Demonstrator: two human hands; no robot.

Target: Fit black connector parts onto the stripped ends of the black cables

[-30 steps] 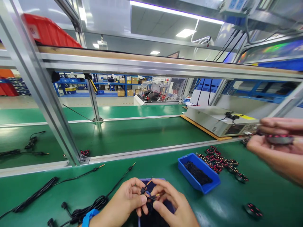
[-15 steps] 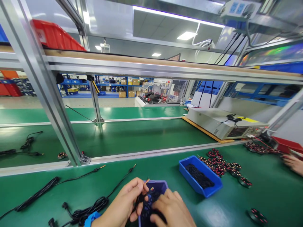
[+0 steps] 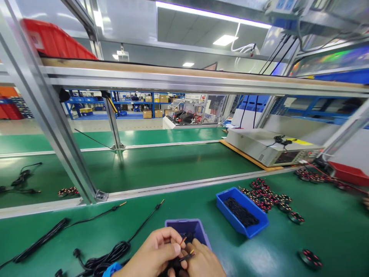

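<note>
My left hand (image 3: 160, 250) is closed around a black cable (image 3: 186, 257), whose thin wires with orange-yellow tips stick out between thumb and fingers. Against it presses my right hand (image 3: 204, 258), its fingers curled at the same cable. The lower part of the cable is hidden by both hands. Just behind them stands a purple-blue bin (image 3: 184, 222) with dark pieces inside. To the left, a coiled black cable (image 3: 111, 256) lies with its wire end pointing away from me. A second bundled black cable (image 3: 43, 240) is farther left.
A blue bin (image 3: 243, 231) holding black pieces stands to the right. Beyond it lie several round coil parts (image 3: 265, 194), with one single coil part (image 3: 309, 258) nearer me. A grey instrument (image 3: 259, 146), a metal frame post (image 3: 54, 115) and a red tray (image 3: 348, 173) bound the bench.
Both hands have come together over the bin's near side, and my right hand has left its inside. The view has shifted slightly. Another person's hand at the right edge has mostly gone from view.
</note>
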